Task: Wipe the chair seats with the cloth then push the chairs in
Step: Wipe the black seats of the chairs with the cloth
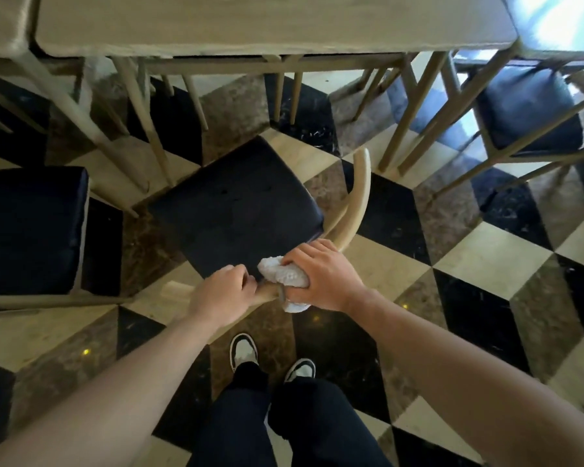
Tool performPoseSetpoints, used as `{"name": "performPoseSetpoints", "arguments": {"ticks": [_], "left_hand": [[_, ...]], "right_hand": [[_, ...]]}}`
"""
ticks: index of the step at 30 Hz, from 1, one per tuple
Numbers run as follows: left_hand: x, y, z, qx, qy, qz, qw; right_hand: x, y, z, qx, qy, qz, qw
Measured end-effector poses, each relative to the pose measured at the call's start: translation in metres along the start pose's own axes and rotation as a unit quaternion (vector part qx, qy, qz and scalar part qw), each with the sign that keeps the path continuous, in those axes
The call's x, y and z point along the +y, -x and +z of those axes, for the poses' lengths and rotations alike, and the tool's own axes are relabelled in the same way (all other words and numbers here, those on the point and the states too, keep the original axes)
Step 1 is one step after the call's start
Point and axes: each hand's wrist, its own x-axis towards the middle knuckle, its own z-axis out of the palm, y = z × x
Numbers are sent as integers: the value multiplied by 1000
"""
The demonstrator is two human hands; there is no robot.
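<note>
A wooden chair with a black padded seat [236, 200] stands turned at an angle in front of me, a short way out from the table [267, 25]. Its curved pale backrest [354, 203] sweeps round to my hands. My left hand [223, 294] grips the backrest's near end. My right hand [321, 278] grips a bunched white cloth [284, 274] and holds it against the backrest top. The rail under both hands is mostly hidden.
A second black-seated chair [31, 230] stands at the left, and another [526, 112] sits at the upper right by a neighbouring table. Table legs and chair legs [149, 123] crowd the space under the tabletop. The floor [486, 264] is a checkered cube pattern; my shoes [243, 352] stand just behind the chair.
</note>
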Motion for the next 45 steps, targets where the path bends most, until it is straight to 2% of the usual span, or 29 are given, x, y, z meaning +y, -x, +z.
{"name": "performPoseSetpoints", "arguments": {"ticks": [4, 7, 13, 17, 21, 24, 27, 30, 34, 36, 38, 40, 42, 45], "left_hand": [[-7, -14, 4, -29, 1, -15, 999], [-4, -17, 9, -19, -12, -19, 1000], [4, -18, 18, 38, 17, -86, 995], [9, -17, 19, 70, 26, -134, 988], [11, -18, 21, 100, 16, -145, 984], [13, -14, 22, 108, 11, -130, 985], [15, -11, 18, 100, -3, -130, 987], [14, -10, 15, 78, 16, -130, 988], [16, -12, 9, 85, 137, -153, 975], [18, -13, 7, 107, 186, -168, 962], [17, -14, 3, 117, 198, -177, 957], [16, -19, -1, 116, 195, -179, 957], [13, -24, -6, 116, 210, -181, 954], [9, -35, -13, 128, 246, -189, 942]], "right_hand": [[55, -19, -35, 28, -55, 46, 997], [106, -32, -63, 65, -41, 93, 993], [191, -103, -100, 21, -19, 44, 999], [199, -125, -95, 33, -77, 38, 996], [194, -82, -87, 63, -126, -2, 990], [176, -38, -70, 37, -179, -63, 981], [174, -20, -66, -12, -180, -115, 977], [191, -48, -88, -62, -137, -89, 985], [202, -102, -110, -43, -64, 3, 997], [200, -121, -112, -25, -73, 87, 993], [191, -140, -109, 19, -89, 213, 973], [182, -154, -106, 32, -50, 313, 948], [168, -161, -99, 6, 36, 320, 947], [145, -164, -83, -111, 231, 200, 946]]}}
